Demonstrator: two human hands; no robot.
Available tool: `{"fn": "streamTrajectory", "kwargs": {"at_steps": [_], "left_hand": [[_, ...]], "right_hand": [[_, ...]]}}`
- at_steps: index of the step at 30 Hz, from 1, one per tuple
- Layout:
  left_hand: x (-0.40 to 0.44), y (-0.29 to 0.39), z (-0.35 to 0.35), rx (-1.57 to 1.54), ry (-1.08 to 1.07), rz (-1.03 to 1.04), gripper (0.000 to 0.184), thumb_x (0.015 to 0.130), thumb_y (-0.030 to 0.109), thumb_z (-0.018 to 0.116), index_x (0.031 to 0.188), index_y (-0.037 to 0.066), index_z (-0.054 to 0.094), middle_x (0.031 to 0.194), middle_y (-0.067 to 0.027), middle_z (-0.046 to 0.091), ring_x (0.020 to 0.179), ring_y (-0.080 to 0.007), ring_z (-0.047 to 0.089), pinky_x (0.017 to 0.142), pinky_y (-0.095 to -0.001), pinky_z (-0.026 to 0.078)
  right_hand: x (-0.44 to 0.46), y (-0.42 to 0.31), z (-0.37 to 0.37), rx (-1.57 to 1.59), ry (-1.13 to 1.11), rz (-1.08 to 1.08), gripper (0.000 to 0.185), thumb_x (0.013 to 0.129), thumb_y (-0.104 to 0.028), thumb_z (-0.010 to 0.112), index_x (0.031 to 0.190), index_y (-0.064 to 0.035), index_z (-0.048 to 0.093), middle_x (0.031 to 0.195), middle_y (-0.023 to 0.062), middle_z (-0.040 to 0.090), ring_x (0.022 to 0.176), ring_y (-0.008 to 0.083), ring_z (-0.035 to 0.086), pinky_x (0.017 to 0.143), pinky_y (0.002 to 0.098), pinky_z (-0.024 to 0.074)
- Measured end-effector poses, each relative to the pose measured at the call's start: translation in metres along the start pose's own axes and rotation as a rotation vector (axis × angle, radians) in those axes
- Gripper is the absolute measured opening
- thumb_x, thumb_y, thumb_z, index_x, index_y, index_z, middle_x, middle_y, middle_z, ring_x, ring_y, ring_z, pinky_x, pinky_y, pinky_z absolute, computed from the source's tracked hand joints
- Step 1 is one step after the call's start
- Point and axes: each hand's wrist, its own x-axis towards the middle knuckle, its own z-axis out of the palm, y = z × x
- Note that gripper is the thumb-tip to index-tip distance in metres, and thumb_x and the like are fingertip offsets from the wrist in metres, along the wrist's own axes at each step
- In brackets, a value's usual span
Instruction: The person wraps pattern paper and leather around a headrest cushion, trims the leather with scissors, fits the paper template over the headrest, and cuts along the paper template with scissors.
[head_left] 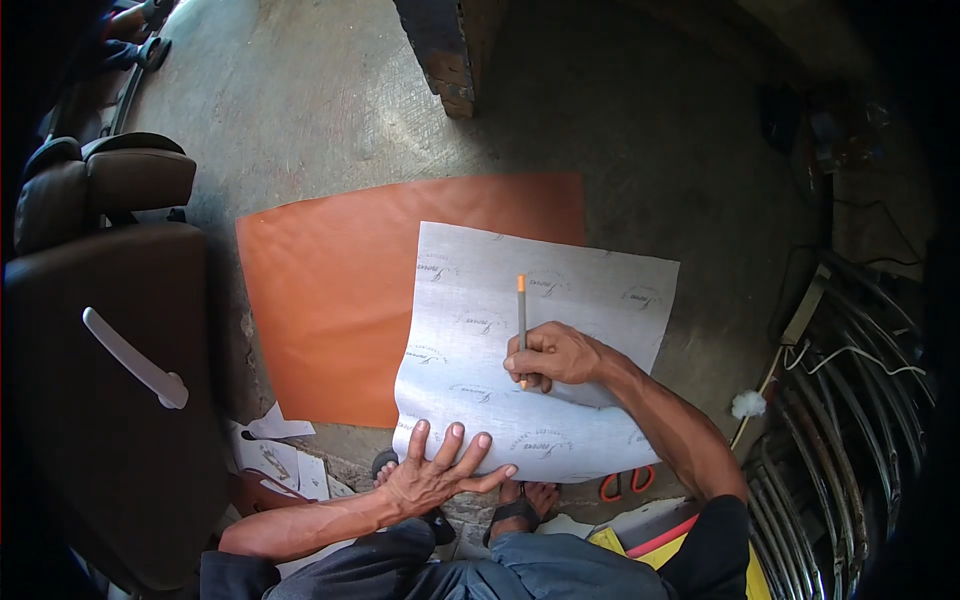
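Observation:
A white sheet [470, 300] with repeated dark printed lettering lies partly over a larger orange-brown sheet [330, 300], which looks like leatherette. My right hand [553, 356] is closed around a grey pen [522, 310] with an orange end. The pen stands nearly upright over the middle of the white sheet, its lower tip close to the surface; whether it touches, I cannot tell. Fingers spread, my left hand [435, 478] rests on the sheet's near left edge. The near part of the white sheet bulges slightly in waves.
Orange-handled scissors [628, 484] lie by the sheet's near edge, partly hidden. Curved metal tubes [820, 440] are stacked at right. A dark padded seat [110, 400] with a pale lever stands at left. Paper scraps [280, 460] lie near my left arm. A post [450, 60] rises beyond the sheets.

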Motion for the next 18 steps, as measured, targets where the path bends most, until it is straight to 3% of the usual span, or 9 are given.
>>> {"fn": "streamTrajectory", "kwargs": {"at_steps": [4, 7, 9, 10, 12, 13, 14, 16, 18], "left_hand": [[-0.001, 0.0, -0.008, -0.022, -0.058, 0.011, 0.082, 0.089, 0.054, 0.065, 0.156, 0.049, 0.019, 0.159, -0.0202, 0.022, 0.147, -0.0458, 0.023, 0.11, -0.0741, 0.025], [0.001, -0.008, -0.027, -0.042, -0.151, 0.03, 0.087, 0.087, 0.05, 0.06, 0.16, 0.042, 0.013, 0.158, -0.0161, 0.027, 0.145, -0.0461, 0.024, 0.112, -0.0719, 0.025], [0.0, -0.023, -0.041, -0.412, 0.019, -0.058, 0.089, 0.087, 0.035, 0.069, 0.159, 0.03, 0.018, 0.157, -0.0193, 0.026, 0.143, -0.045, 0.028, 0.113, -0.0625, 0.032], [-0.006, -0.021, -0.041, -0.41, 0.021, -0.055, 0.089, 0.087, 0.035, 0.069, 0.159, 0.03, 0.018, 0.157, -0.0193, 0.026, 0.143, -0.045, 0.028, 0.113, -0.0625, 0.032], [-0.018, -0.014, -0.038, -0.849, 0.296, -0.548, 0.09, 0.082, 0.021, 0.078, 0.154, 0.008, 0.026, 0.151, -0.0239, 0.026, 0.145, -0.0447, 0.023, 0.118, -0.0534, 0.027], [-0.002, -0.021, -0.061, -0.928, 0.309, -0.8, 0.09, 0.08, 0.013, 0.083, 0.148, 0.0, 0.025, 0.146, -0.0275, 0.037, 0.134, -0.0351, 0.043, 0.099, -0.0427, 0.048], [-0.004, -0.021, -0.059, -0.926, 0.311, -0.787, 0.09, 0.08, 0.013, 0.083, 0.148, 0.0, 0.025, 0.146, -0.0275, 0.037, 0.134, -0.0351, 0.043, 0.099, -0.0427, 0.048], [-0.014, -0.014, -0.046, -1.665, -0.013, -1.133, 0.089, 0.084, 0.018, 0.082, 0.149, 0.001, 0.024, 0.14, -0.0231, 0.047, 0.125, -0.0289, 0.052, 0.096, -0.0398, 0.05], [-0.018, -0.006, -0.03, -1.488, 0.09, -1.055, 0.08, 0.084, 0.018, 0.082, 0.145, 0.0, 0.034, 0.131, -0.0183, 0.057, 0.116, -0.0249, 0.058, 0.095, -0.0376, 0.05]], "right_hand": [[-0.046, -0.016, 0.001, 0.084, 0.446, -0.247, 0.034, 0.105, -0.035, 0.055, 0.11, -0.004, 0.068, 0.094, 0.0058, 0.068, 0.081, 0.011, 0.063, 0.069, 0.0277, 0.0545], [-0.092, 0.001, 0.009, 0.103, 0.881, -0.301, 0.036, 0.106, -0.034, 0.054, 0.119, -0.0017, 0.064, 0.1, 0.0077, 0.07, 0.086, 0.0131, 0.065, 0.079, 0.0296, 0.0546], [-0.119, 0.022, 0.023, 0.073, 1.177, -0.212, 0.036, 0.105, -0.033, 0.055, 0.121, -0.0019, 0.063, 0.109, 0.0108, 0.069, 0.1, 0.017, 0.064, 0.09, 0.0317, 0.0519], [-0.134, 0.034, 0.032, -0.007, 1.298, -0.15, 0.038, 0.104, -0.034, 0.057, 0.123, -0.0013, 0.062, 0.115, 0.0129, 0.067, 0.107, 0.0195, 0.062, 0.097, 0.0335, 0.0489], [-0.158, 0.062, 0.056, -0.082, 1.43, -0.092, 0.041, 0.104, -0.035, 0.058, 0.126, -0.0006, 0.06, 0.121, 0.0149, 0.065, 0.115, 0.0219, 0.059, 0.103, 0.0352, 0.0459], [-0.164, 0.081, 0.07, -0.03, 1.483, -0.041, 0.044, 0.103, -0.035, 0.059, 0.128, 0.0005, 0.059, 0.125, 0.0155, 0.063, 0.119, 0.023, 0.057, 0.106, 0.0359, 0.0429], [-0.167, 0.101, 0.085, 0.025, 1.537, 0.009, 0.047, 0.102, -0.036, 0.06, 0.131, 0.0017, 0.057, 0.128, 0.0161, 0.061, 0.123, 0.0242, 0.055, 0.108, 0.0365, 0.04], [-0.151, 0.14, 0.12, 0.64, 1.516, -0.083, 0.052, 0.101, -0.036, 0.062, 0.134, 0.0037, 0.054, 0.128, 0.0143, 0.062, 0.12, 0.0233, 0.056, 0.107, 0.0363, 0.041], [-0.12, 0.146, 0.148, 0.892, 1.418, -0.252, 0.051, 0.1, -0.035, 0.063, 0.133, 0.0038, 0.057, 0.127, 0.0134, 0.062, 0.117, 0.0222, 0.057, 0.103, 0.0361, 0.0428]]}}
